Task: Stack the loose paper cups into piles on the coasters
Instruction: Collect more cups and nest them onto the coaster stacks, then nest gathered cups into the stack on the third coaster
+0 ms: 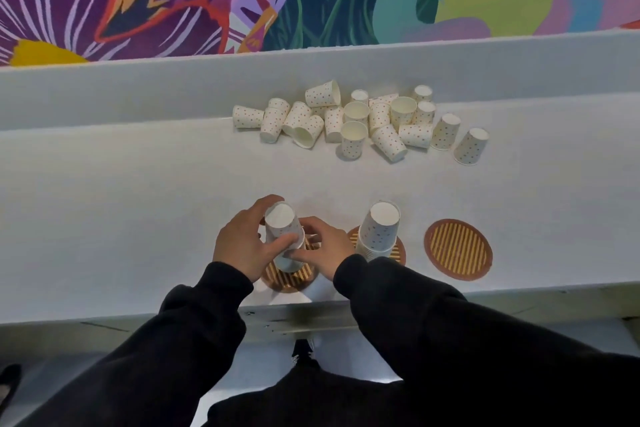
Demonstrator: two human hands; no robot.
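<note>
**A:** Paper cup pile (pixel 284 236), who has it?

**B:** Left hand (pixel 242 239) and right hand (pixel 322 246) both grasp it, over the striped coaster (pixel 284 279). They seem to be seating a cup. Next, I'd judge: let go, then reach well beyond the grip for the loose cups (pixel 363 121).

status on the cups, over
Left hand, right hand grip left pile over left coaster. Middle pile stacked; right coaster bare. Loose cups heaped behind, path open.
</note>
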